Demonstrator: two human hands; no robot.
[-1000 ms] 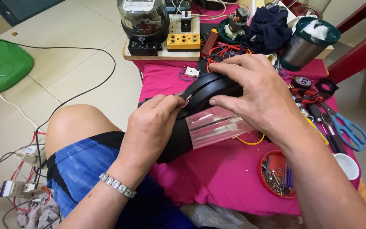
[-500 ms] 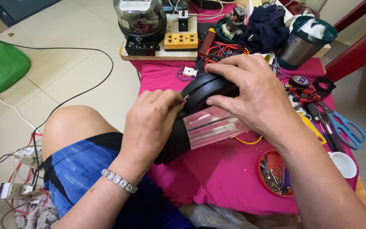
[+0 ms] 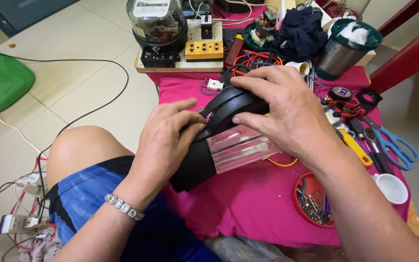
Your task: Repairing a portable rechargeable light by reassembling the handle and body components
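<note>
A black-and-clear blender base (image 3: 219, 145) is held over the pink-clothed desk (image 3: 248, 204), clamped by the left hand (image 3: 166, 140) and right hand (image 3: 287, 111); its casing could slip onto the screw dish (image 3: 311, 204) if either grip loosens.

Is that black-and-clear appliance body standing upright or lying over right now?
Lying tilted: the appliance body rests slanted on the pink cloth, gripped by left hand and right hand.
</note>
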